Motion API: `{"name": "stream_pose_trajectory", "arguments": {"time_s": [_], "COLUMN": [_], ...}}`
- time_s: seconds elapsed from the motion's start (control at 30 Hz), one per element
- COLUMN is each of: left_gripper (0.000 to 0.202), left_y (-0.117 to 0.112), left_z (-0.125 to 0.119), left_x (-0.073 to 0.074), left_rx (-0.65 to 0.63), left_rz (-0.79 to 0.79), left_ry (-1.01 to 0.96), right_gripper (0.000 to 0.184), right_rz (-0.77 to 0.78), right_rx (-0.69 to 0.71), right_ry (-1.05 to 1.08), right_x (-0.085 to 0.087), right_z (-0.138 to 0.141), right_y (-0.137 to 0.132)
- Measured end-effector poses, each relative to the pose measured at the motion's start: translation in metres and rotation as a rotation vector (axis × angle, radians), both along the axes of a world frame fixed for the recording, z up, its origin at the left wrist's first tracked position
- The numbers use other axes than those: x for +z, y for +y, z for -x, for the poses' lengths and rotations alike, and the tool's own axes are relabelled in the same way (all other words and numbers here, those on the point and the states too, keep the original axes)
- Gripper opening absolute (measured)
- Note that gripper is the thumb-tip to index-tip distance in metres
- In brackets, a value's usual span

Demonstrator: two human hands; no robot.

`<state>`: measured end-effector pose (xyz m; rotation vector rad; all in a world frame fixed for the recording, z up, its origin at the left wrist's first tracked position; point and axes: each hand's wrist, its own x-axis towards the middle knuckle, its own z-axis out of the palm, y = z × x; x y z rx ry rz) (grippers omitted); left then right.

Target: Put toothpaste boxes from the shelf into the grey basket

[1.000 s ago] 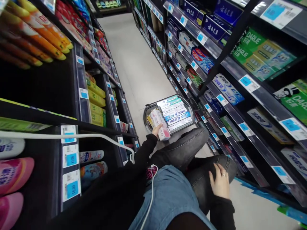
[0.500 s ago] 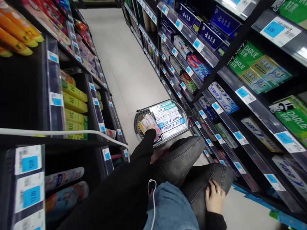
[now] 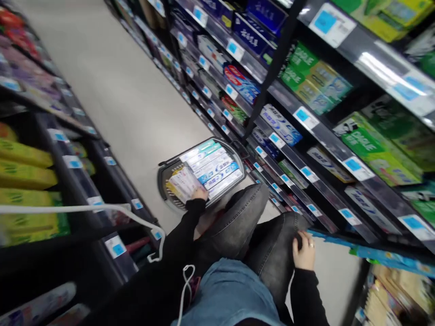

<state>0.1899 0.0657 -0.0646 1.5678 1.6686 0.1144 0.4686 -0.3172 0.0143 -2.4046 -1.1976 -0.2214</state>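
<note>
A dark shopping basket [image 3: 162, 188] stands on the floor just beyond my knees. Toothpaste boxes [image 3: 214, 165], white, blue and teal, lie side by side in its right part. On the left are several pale, flat packets [image 3: 181, 182] with yellow edges, fanned out and blurred. My left hand [image 3: 200, 194] is closed on the near end of these packets, at the basket's near side; its fingertips are partly hidden. Bent over my right knee, my right hand [image 3: 305, 251] holds nothing, with thumb and fingers apart and a ring on one finger.
Shelves with toothpaste boxes [image 3: 278, 124] and price tags rise close on the right. Yellow packs [image 3: 27, 190] fill a shelf on the left. A white cable [image 3: 102, 207] crosses in front of that shelf. The pale aisle floor [image 3: 112, 81] runs ahead between the shelves.
The view has swung right, shifting the basket leftward in the picture. My left hand has drawn back from over the packets to their near end. My right hand stays at the knee.
</note>
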Motion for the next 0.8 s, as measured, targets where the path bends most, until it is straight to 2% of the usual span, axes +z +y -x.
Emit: {"name": "stream_pose_trajectory", "arguments": {"time_s": [0.07, 0.1, 0.2, 0.3, 0.37, 0.47, 0.6, 0.8], "left_gripper": [0.029, 0.030, 0.036, 0.063, 0.078, 0.084, 0.084, 0.085], "left_y": [-0.019, -0.031, -0.077, -0.118, -0.131, -0.131, -0.121, -0.118], "left_z": [-0.014, -0.021, -0.043, -0.068, -0.084, -0.100, -0.102, -0.100], "left_x": [0.003, 0.005, 0.020, 0.042, 0.054, 0.065, 0.065, 0.063], "left_rx": [-0.082, -0.137, -0.345, -0.591, -0.692, -0.756, -0.794, -0.772], "left_rz": [-0.004, -0.011, -0.049, -0.242, -0.351, -0.375, -0.384, -0.356], "left_ry": [-0.082, -0.137, -0.276, -0.145, 0.024, 0.138, 0.152, 0.147], "right_gripper": [0.037, 0.042, 0.052, 0.060, 0.066, 0.065, 0.060, 0.071], "right_rz": [-0.031, 0.001, 0.055, 0.129, 0.185, 0.260, 0.313, 0.310], "right_rx": [-0.202, -0.317, -0.491, -0.586, -0.624, -0.675, -0.721, -0.774], "right_ry": [-0.010, -0.019, -0.067, -0.072, -0.042, 0.034, 0.148, 0.223], "right_x": [0.021, 0.034, 0.073, 0.102, 0.115, 0.129, 0.145, 0.156], "right_z": [-0.041, -0.064, -0.131, -0.183, -0.210, -0.243, -0.276, -0.287], "right_y": [-0.002, -0.004, -0.014, -0.019, -0.016, -0.005, 0.014, 0.026]}}
